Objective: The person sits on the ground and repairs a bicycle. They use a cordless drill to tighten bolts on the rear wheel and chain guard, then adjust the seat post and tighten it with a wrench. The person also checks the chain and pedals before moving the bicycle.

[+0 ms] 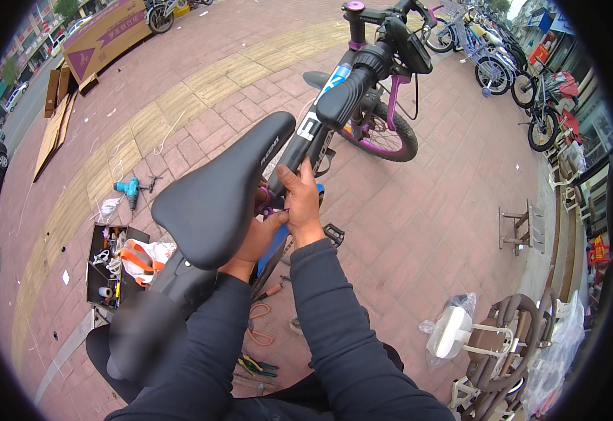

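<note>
A bicycle stands in front of me with a black saddle (212,196), a black frame tube (306,133) with white and blue marks, a black handlebar grip (345,98) and a purple-rimmed front wheel (385,137). My right hand (301,205) lies on the frame tube just ahead of the saddle's nose, fingers wrapped on the tube and thumb pointing left. My left hand (256,241) sits under the saddle's nose beside a small purple part; the saddle hides its fingers. The two hands touch. A black pedal (333,234) sticks out just right of them.
On the brick pavement at left are an open toolbox (104,270), an orange and white bag (142,256), a teal drill (128,188) and cardboard sheets (54,126). Pliers (254,365) lie below me. More bicycles (492,59) stand at back right, with a metal stool (524,228) and piled parts (492,344) at right.
</note>
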Tool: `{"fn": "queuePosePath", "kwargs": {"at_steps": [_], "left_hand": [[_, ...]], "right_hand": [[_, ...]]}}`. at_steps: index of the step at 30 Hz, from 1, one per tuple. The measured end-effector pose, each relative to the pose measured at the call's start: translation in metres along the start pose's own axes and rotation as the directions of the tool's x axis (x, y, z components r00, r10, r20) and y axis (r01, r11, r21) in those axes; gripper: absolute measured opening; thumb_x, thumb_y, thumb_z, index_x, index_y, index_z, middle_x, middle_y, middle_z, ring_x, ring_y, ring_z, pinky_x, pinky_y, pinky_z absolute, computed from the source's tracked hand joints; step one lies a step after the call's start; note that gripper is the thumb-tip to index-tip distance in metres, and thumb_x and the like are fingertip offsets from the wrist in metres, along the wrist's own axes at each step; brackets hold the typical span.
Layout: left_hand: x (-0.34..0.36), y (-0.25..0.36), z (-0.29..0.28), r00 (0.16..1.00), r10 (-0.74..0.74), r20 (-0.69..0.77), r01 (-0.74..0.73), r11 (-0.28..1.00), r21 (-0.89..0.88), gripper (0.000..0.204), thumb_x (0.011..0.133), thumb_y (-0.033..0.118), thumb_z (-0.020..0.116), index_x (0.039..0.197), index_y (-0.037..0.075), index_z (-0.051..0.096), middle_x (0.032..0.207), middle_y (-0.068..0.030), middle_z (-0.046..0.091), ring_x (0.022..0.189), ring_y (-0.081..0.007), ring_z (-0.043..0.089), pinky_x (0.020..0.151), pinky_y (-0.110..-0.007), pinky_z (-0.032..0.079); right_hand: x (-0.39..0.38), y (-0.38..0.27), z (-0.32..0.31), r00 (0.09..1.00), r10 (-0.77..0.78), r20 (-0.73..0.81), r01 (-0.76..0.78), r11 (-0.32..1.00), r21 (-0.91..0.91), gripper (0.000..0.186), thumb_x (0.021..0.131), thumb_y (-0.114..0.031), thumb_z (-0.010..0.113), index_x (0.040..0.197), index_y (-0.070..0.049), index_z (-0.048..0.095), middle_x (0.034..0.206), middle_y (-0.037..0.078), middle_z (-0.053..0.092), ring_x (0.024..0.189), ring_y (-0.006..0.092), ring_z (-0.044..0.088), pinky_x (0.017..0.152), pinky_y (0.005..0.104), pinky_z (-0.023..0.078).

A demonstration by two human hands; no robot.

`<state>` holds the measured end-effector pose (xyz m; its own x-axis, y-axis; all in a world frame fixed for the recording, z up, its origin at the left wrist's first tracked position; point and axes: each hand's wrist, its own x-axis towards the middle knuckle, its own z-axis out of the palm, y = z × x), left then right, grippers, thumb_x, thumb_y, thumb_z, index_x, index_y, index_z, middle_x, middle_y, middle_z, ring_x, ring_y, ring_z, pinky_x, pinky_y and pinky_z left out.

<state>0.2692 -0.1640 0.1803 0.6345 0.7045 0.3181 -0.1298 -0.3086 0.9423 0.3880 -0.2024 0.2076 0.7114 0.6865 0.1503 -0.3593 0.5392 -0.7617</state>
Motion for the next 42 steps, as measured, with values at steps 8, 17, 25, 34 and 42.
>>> {"fn": "queuePosePath", "kwargs": {"at_steps": [8,17,25,34,42], "left_hand": [[-0.002,0.003,0.01,0.989,0.04,-0.144,-0.02,0.99,0.138,0.06,0.083,0.031,0.087,0.119,-0.001,0.05,0.121,-0.0093,0.053,0.113,-0.0201,0.057,0.099,-0.033,0.049],[0.002,-0.002,0.017,0.973,0.042,-0.227,0.004,0.98,0.198,0.053,0.087,0.017,0.083,0.123,0.001,0.049,0.105,-0.0047,0.055,0.094,-0.0148,0.058,0.086,-0.03,0.051],[0.006,0.005,0.018,0.955,0.21,-0.21,-0.155,0.956,0.25,0.058,0.084,0.015,0.085,0.128,-0.001,0.051,0.102,-0.0059,0.057,0.092,-0.0176,0.061,0.083,-0.031,0.053],[-0.003,0.012,0.008,0.987,0.066,-0.144,-0.035,0.977,0.209,0.065,0.081,0.018,0.087,0.131,-0.001,0.05,0.112,-0.0081,0.059,0.1,-0.0195,0.061,0.09,-0.034,0.052],[0.002,0.006,0.012,0.97,0.161,-0.185,-0.095,0.942,0.322,0.064,0.081,0.019,0.088,0.131,0.0,0.052,0.112,-0.0087,0.06,0.099,-0.0187,0.061,0.09,-0.032,0.052]], "right_hand": [[0.019,0.004,-0.002,0.989,0.107,-0.103,-0.133,0.945,-0.298,0.053,0.089,-0.027,0.079,0.128,0.001,0.055,0.113,0.008,0.065,0.1,0.0169,0.062,0.091,0.0321,0.049],[0.042,0.007,0.004,0.939,0.213,-0.27,-0.332,0.768,-0.547,0.049,0.082,-0.027,0.082,0.109,0.008,0.061,0.099,0.014,0.068,0.086,0.0218,0.064,0.079,0.0339,0.052],[0.022,-0.001,0.007,0.941,0.334,-0.05,-0.321,0.93,0.178,0.035,0.099,-0.033,0.068,0.115,-0.003,0.062,0.101,0.007,0.067,0.088,0.0179,0.065,0.076,0.0348,0.055],[0.025,0.017,-0.003,0.991,0.127,-0.043,-0.127,0.992,0.003,0.034,0.095,-0.027,0.071,0.114,-0.004,0.055,0.094,0.004,0.062,0.084,0.0127,0.061,0.073,0.028,0.051],[0.038,0.008,-0.003,0.98,0.175,-0.09,-0.196,0.899,-0.391,0.037,0.087,-0.025,0.073,0.103,0.004,0.058,0.095,0.011,0.065,0.087,0.0195,0.061,0.082,0.0304,0.049]]}}
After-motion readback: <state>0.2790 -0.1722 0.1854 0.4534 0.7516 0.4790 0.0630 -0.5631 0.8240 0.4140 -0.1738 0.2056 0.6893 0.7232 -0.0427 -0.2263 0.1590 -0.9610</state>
